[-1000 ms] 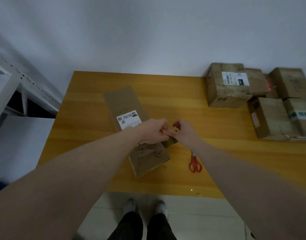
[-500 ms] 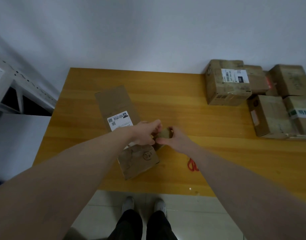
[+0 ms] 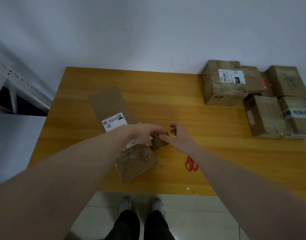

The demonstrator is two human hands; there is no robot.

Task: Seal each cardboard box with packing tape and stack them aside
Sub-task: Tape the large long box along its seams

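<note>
On the yellow wooden tabletop [image 3: 166,94], left of centre, lies the flat cardboard box [image 3: 114,108], long and narrow, running from about 11 o'clock down toward 5 o'clock; plain brown, a white shipping label [image 3: 114,121] with a QR code and small print at mid-length, a circled stamp on the near panel, creased and scuffed there. Its far flap lies open and flat. Roll of brownish packing tape [image 3: 160,142] sits at the box's right edge, between the two hands, mostly covered by them. Against the frame half a second back: box and label sit a little higher and further right in view, the hands are slightly apart where they were pressed close, and more of the red scissors [image 3: 191,164] shows past the right forearm. Left hand [image 3: 145,134]: arm reaching in from 7 o'clock, wrist over the label's near edge, fingers curled down, grip closed on the tape roll's left side. Right hand [image 3: 179,137]: arm from 4 o'clock, thumb laid against the roll's top edge, fingers raised and loosely bent above it; whether they pinch a tape end cannot be told. Scissors lie at 5 o'clock of the hands, apart from the box. Cluster of closed cardboard boxes [image 3: 223,85] at 2 o'clock, by the tabletop's far right corner, touching one another. White metal shelving [image 3: 15,90] at 9 o'clock, off the tabletop.
</note>
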